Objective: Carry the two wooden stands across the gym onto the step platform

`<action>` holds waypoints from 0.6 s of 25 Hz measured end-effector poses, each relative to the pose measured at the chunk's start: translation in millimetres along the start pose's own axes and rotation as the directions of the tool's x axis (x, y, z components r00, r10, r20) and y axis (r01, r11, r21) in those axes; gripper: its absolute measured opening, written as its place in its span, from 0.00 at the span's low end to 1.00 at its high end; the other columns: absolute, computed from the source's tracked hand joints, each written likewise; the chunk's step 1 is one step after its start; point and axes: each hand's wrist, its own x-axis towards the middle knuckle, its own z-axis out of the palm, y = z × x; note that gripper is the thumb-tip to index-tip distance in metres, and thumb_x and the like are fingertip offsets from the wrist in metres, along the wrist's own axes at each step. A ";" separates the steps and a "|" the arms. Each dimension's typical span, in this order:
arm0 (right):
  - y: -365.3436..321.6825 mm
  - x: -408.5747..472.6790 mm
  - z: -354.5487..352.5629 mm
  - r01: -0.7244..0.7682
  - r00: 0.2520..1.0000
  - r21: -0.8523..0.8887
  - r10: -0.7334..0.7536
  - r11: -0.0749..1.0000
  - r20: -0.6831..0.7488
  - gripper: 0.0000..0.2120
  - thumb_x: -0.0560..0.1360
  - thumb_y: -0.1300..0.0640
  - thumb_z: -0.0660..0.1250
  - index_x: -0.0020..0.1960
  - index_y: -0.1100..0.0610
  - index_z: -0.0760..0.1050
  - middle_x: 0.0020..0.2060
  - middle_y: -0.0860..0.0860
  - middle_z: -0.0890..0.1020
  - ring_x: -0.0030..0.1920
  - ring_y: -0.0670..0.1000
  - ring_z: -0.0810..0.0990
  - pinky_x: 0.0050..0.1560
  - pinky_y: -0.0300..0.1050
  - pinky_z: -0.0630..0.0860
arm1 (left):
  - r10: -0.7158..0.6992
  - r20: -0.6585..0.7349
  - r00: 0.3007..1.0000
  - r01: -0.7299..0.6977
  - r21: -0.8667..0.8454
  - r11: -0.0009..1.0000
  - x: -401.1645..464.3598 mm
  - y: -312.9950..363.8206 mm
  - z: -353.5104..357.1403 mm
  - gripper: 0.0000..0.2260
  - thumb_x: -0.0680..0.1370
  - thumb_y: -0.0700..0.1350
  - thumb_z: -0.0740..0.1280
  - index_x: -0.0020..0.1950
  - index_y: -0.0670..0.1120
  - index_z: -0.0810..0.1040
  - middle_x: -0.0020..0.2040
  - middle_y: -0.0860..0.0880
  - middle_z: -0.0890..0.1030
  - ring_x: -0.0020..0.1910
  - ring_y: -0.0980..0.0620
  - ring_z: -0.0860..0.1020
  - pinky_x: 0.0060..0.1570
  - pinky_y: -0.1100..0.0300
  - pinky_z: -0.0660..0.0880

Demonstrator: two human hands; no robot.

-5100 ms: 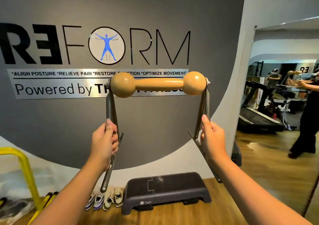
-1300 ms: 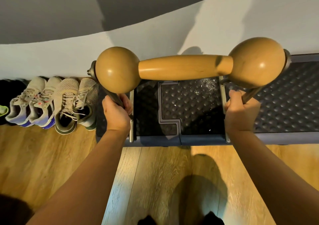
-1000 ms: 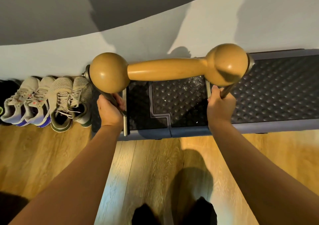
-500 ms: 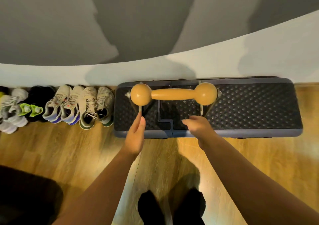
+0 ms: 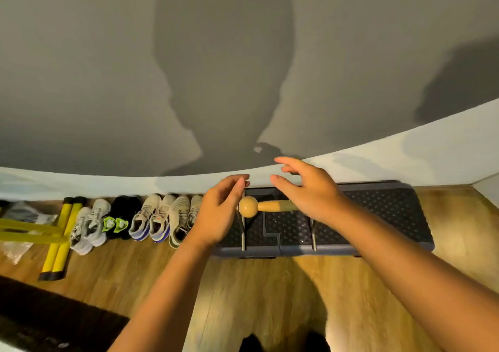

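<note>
A wooden stand (image 5: 249, 206), a dumbbell-shaped wooden bar on a metal frame, rests on the left half of the dark studded step platform (image 5: 383, 214) against the wall. Its right ball is hidden behind my right hand (image 5: 307, 189). My left hand (image 5: 218, 211) hovers just left of the stand's left ball, fingers apart, holding nothing. My right hand floats above the bar with fingers spread, not gripping it. Only one stand is in view.
A row of several sneakers (image 5: 159, 220) lines the wall left of the platform. Yellow bars (image 5: 58, 241) lie on the wooden floor at far left. A dark mat (image 5: 40, 319) covers the bottom-left corner. My feet (image 5: 283, 342) show at the bottom edge.
The stand was lowered onto the step platform and both hands let go of its frame. My hands have since lifted up and away while the view pulled back.
</note>
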 end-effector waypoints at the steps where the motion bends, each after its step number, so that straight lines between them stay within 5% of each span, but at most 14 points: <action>1: -30.5 -9.9 -20.3 0.053 0.999 -0.013 -0.053 0.999 0.003 0.27 0.78 0.37 0.67 0.76 0.39 0.70 0.68 0.43 0.78 0.67 0.47 0.76 0.66 0.48 0.72 | 0.053 -0.007 0.999 -0.053 0.047 0.997 -6.5 35.2 -16.6 0.15 0.85 0.54 0.62 0.67 0.51 0.81 0.62 0.56 0.84 0.63 0.60 0.79 0.65 0.57 0.75; 9: -250.7 -78.5 -128.7 0.410 0.910 0.004 -0.409 0.912 -0.068 0.26 0.77 0.40 0.70 0.73 0.40 0.73 0.66 0.46 0.81 0.68 0.46 0.77 0.71 0.52 0.71 | 0.306 -0.193 0.932 -0.236 0.315 0.919 -77.1 276.5 -155.5 0.18 0.80 0.62 0.63 0.64 0.56 0.83 0.59 0.62 0.84 0.61 0.62 0.80 0.64 0.52 0.76; 12: -322.9 -99.8 -147.8 0.523 0.849 -0.008 -0.522 0.852 -0.076 0.30 0.72 0.34 0.67 0.73 0.40 0.73 0.65 0.44 0.81 0.67 0.44 0.78 0.70 0.51 0.72 | 0.378 -0.277 0.883 -0.267 0.367 0.891 -112.8 344.9 -200.3 0.18 0.81 0.61 0.62 0.64 0.54 0.83 0.60 0.60 0.84 0.62 0.62 0.79 0.66 0.51 0.75; 15: -382.8 -112.5 -153.7 0.623 0.781 -0.034 -0.624 0.781 -0.014 0.26 0.77 0.38 0.69 0.74 0.40 0.72 0.66 0.45 0.80 0.69 0.45 0.76 0.70 0.49 0.72 | 0.443 -0.328 0.834 -0.265 0.467 0.844 -148.8 387.5 -238.5 0.18 0.84 0.60 0.61 0.66 0.53 0.82 0.62 0.58 0.83 0.62 0.60 0.79 0.66 0.51 0.75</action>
